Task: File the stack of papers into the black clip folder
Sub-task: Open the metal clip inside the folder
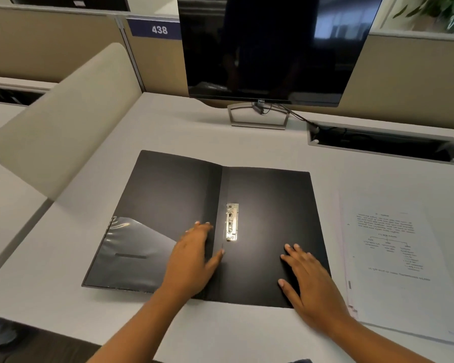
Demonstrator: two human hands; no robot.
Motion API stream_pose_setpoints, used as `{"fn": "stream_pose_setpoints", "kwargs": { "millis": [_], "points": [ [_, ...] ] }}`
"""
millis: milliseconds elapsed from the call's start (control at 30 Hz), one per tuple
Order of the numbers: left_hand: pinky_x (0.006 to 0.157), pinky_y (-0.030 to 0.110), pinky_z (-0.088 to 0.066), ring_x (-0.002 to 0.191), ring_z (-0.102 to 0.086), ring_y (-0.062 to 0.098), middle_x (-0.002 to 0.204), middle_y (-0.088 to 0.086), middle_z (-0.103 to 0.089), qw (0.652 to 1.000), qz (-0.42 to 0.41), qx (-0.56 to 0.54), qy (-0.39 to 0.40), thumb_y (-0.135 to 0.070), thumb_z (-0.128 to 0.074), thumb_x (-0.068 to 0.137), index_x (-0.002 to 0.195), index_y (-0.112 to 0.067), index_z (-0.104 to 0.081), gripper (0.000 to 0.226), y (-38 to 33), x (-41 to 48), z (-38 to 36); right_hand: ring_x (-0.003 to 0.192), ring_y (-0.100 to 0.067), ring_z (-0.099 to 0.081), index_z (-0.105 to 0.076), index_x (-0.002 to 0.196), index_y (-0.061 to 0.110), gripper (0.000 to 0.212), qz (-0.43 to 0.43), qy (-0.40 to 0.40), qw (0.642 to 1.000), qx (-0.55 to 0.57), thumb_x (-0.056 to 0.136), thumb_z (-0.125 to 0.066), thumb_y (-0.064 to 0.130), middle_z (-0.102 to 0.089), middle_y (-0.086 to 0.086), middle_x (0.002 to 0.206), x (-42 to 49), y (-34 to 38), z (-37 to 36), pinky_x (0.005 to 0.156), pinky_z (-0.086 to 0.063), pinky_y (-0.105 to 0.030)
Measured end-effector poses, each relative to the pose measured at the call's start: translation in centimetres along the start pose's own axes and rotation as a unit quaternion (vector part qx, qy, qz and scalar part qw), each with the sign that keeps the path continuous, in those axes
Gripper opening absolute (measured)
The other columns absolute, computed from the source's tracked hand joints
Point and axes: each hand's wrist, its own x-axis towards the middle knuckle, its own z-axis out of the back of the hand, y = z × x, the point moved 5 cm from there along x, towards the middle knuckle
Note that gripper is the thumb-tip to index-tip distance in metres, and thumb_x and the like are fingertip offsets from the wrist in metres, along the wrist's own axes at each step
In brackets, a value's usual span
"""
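With my left hand (194, 254) and right hand (308, 280) spread flat on the open folder (270, 205), its clip (232, 222) by the spine, the papers (393, 247) lie just right on the tabletop (168, 127), thin, floppy, likely to fan unless pinched at one edge.

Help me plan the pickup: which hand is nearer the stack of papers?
Right. The right hand rests on the folder's right panel, beside the stack of papers; the left hand lies left of the spine.
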Motion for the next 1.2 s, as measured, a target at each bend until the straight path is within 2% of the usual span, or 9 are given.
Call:
{"fn": "stream_pose_setpoints", "kwargs": {
  "millis": [133, 233, 433, 567, 700, 900, 1000, 1200],
  "points": [
    [0.117, 0.039, -0.019, 0.147, -0.023, 0.028, 0.156, 0.010, -0.036, 0.998, -0.017, 0.028, 0.045, -0.051, -0.061, 0.089, 0.148, -0.019, -0.035, 0.072, 0.4, 3.2, -1.0, 0.147, -0.006, -0.018, -0.041, 0.145, 0.028, 0.061, 0.008, -0.012, 1.000, -0.001, 0.094, -0.031, 0.060, -0.030, 0.013, 0.157, -0.1, 0.1, 0.0, 0.120, -0.020, -0.034],
    [0.120, 0.040, -0.008, 0.150, -0.012, 0.025, 0.161, 0.006, -0.026, 0.997, -0.016, 0.017, 0.078, -0.052, -0.060, 0.089, 0.152, -0.020, -0.026, 0.078, 0.7, 5.0, -1.7, 0.147, -0.007, -0.019, -0.041, 0.145, 0.028, 0.059, 0.005, -0.016, 1.000, 0.006, 0.094, -0.033, 0.057, -0.030, 0.013, 0.157, -0.1, 0.1, 0.1, 0.119, -0.022, -0.035],
    [0.120, 0.041, 0.000, 0.151, -0.002, 0.022, 0.165, -0.001, -0.013, 0.991, 0.001, -0.005, 0.131, -0.055, -0.062, 0.086, 0.155, -0.024, -0.014, 0.089, 1.7, 6.1, -2.9, 0.147, -0.007, -0.019, -0.040, 0.146, 0.028, 0.056, 0.006, -0.018, 1.000, 0.010, 0.096, -0.033, 0.053, -0.029, 0.015, 0.156, -0.1, 0.0, -0.1, 0.119, -0.020, -0.033],
    [0.119, 0.038, 0.000, 0.151, -0.002, 0.020, 0.164, -0.001, -0.013, 0.992, 0.012, -0.032, 0.123, -0.056, -0.057, 0.089, 0.155, -0.027, -0.015, 0.083, 2.4, 6.2, -3.3, 0.147, -0.004, -0.016, -0.038, 0.146, 0.030, 0.057, 0.003, -0.017, 1.000, 0.006, 0.096, -0.032, 0.055, -0.028, 0.016, 0.157, -0.1, -0.1, -0.2, 0.120, -0.018, -0.031],
    [0.119, 0.040, -0.002, 0.151, -0.004, 0.019, 0.164, -0.004, -0.014, 0.993, 0.020, -0.017, 0.111, -0.056, -0.062, 0.086, 0.154, -0.028, -0.017, 0.086, 2.6, 6.3, -3.6, 0.147, -0.004, -0.017, -0.039, 0.146, 0.030, 0.057, 0.001, -0.019, 1.000, 0.004, 0.096, -0.033, 0.056, -0.029, 0.015, 0.157, -0.1, -0.1, -0.2, 0.119, -0.017, -0.030],
    [0.119, 0.046, -0.008, 0.150, -0.010, 0.021, 0.163, -0.006, -0.018, 0.994, 0.024, 0.017, 0.109, -0.056, -0.069, 0.080, 0.147, -0.035, -0.037, 0.078, 2.0, 6.9, -3.4, 0.147, -0.007, -0.018, -0.037, 0.147, 0.029, 0.061, -0.003, -0.017, 1.000, 0.010, 0.095, -0.029, 0.059, -0.026, 0.016, 0.157, -0.2, -0.1, -0.2, 0.119, -0.017, -0.030],
    [0.119, 0.046, -0.009, 0.150, -0.012, 0.019, 0.163, -0.008, -0.019, 0.993, 0.039, 0.021, 0.107, -0.054, -0.072, 0.078, 0.145, -0.038, -0.042, 0.076, 1.7, 6.9, -3.2, 0.147, -0.007, -0.017, -0.037, 0.147, 0.030, 0.060, -0.005, -0.013, 1.000, 0.011, 0.095, -0.030, 0.059, -0.026, 0.015, 0.157, -0.2, -0.1, -0.3, 0.119, -0.018, -0.031],
    [0.113, 0.050, -0.022, 0.149, -0.017, 0.017, 0.161, -0.011, -0.024, 0.991, 0.057, 0.051, 0.110, -0.058, -0.075, 0.073, 0.142, -0.041, -0.045, 0.076, 1.4, 7.2, -2.8, 0.146, -0.008, -0.020, -0.039, 0.147, 0.029, 0.058, -0.003, -0.020, 1.000, 0.018, 0.097, -0.030, 0.056, -0.026, 0.015, 0.156, -0.1, -0.2, -0.4, 0.118, -0.018, -0.031]
  ]
}}
